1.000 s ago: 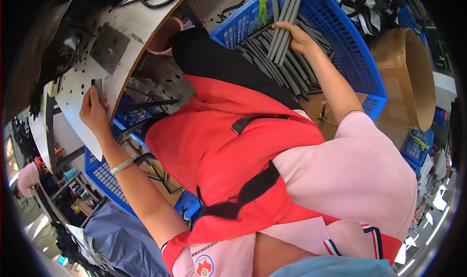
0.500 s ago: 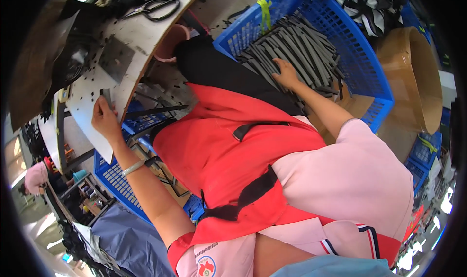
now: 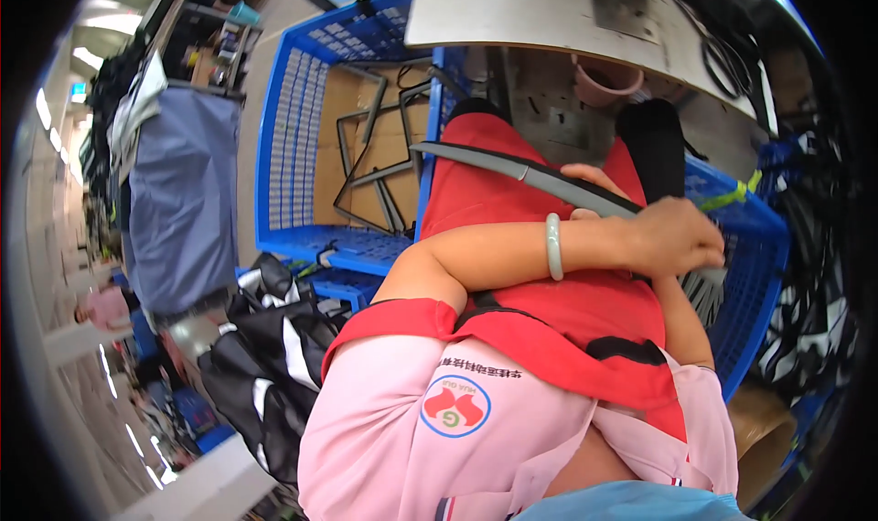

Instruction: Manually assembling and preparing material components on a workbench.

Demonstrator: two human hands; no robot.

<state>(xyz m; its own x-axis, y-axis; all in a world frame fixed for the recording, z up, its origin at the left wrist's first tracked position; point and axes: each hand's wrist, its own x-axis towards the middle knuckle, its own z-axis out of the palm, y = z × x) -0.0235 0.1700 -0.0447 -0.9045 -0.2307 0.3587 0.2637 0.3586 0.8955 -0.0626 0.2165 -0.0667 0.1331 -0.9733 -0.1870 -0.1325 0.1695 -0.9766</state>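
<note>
A long grey strip (image 3: 494,161) lies slanted across my red apron. My left hand (image 3: 679,237), with a pale green bangle on its wrist, reaches across my body to the right and closes over the strip's right end at the rim of a blue basket (image 3: 752,274). My right hand (image 3: 588,175) is mostly hidden under the left arm; its fingers show above and below the strip, pinching it. More grey strips (image 3: 704,290) lie in the basket just below my left hand.
A large blue crate (image 3: 293,128) lined with cardboard and holding black wire frames stands at the left. A grey metal worktable (image 3: 540,9) with a pink cup (image 3: 605,77) beneath it is ahead. Black-and-white bags (image 3: 274,347) lie lower left, a cardboard drum (image 3: 764,429) lower right.
My view has swung round. My left hand has left the worktable and crossed over to the right basket. My right hand has come out of the basket, and a single strip now spans my lap.
</note>
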